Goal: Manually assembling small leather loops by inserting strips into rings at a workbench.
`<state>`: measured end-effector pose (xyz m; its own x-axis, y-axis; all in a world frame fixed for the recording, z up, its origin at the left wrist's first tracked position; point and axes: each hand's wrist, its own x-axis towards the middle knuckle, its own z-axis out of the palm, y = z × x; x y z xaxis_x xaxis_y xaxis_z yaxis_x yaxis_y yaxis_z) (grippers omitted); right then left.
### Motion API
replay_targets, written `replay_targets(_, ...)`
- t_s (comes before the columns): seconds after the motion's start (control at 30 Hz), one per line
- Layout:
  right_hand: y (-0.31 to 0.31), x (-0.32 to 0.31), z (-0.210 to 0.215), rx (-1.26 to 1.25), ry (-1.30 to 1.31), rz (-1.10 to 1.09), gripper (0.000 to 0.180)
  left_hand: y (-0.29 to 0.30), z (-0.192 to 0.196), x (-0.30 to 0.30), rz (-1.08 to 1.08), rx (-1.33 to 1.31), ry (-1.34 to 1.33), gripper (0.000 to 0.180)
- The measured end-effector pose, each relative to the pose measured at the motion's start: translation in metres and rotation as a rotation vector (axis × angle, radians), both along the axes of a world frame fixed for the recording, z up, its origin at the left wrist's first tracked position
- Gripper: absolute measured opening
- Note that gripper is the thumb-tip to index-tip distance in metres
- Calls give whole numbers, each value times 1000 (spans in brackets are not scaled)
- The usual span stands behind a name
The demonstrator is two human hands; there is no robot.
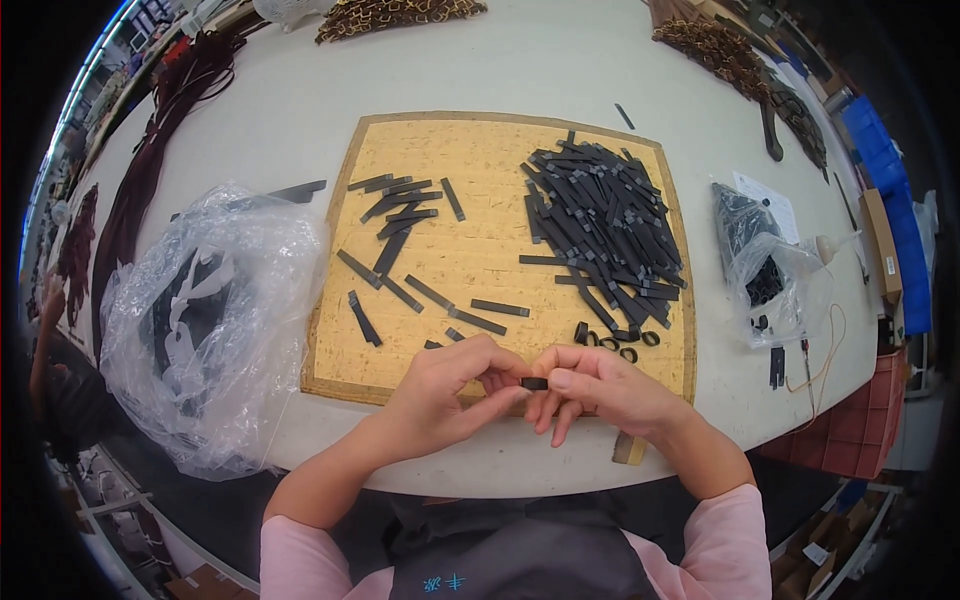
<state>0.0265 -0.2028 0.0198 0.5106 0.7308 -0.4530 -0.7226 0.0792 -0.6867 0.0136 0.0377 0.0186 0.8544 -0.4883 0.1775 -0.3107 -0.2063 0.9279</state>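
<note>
A small black strap loop (535, 383) is pinched between my two hands over the near edge of a tan board (480, 140). My left hand (452, 388) closes its thumb and forefinger on the loop's left side. From the other side, my right hand (598, 388) grips it between thumb and forefinger, lower fingers curled loosely. Just beyond my right hand lie several black rings (628, 354). A big heap of flat black strips (605, 215) with grey ends covers the board's right half. More strips (405, 215) lie scattered on its left.
A clear plastic bag (215, 330) with black pieces sits left of the board. Another bag (750, 250) with black parts lies at right, near a red crate (845, 415). Dark straps (165, 130) and chain bundles (400, 14) lie farther back. A small yellowish block (628, 448) rests at the near edge.
</note>
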Motion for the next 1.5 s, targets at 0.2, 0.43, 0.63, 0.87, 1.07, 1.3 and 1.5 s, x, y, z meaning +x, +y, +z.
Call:
replay_targets(0.2, 2, 1, -1, -49, -153, 8, 23, 1, 5, 0, 19, 12, -96, 22)
replay_targets(0.43, 0, 4, -4, -89, -122, -6, 20, 1, -3, 0, 10, 99, -226, 25)
replay_targets(0.63, 0, 1, -10, -109, -157, -24, 14, -1, -10, -3, -29, 166, -300, 24)
replay_targets(0.87, 7, -1, -7, -133, -153, -49, 9, -8, -15, -7, -20, 163, -446, 30)
replay_targets(1.07, 8, -4, -14, -154, -237, -86, 6, -17, -18, -13, 47, 163, -510, 35)
replay_targets(1.3, -1, 2, 0, -246, -233, -28, 15, -14, -17, -11, 106, 170, -386, 28)
replay_targets(1.5, 6, 1, -10, -299, -330, -41, 10, -13, -21, -12, 89, 226, -420, 28)
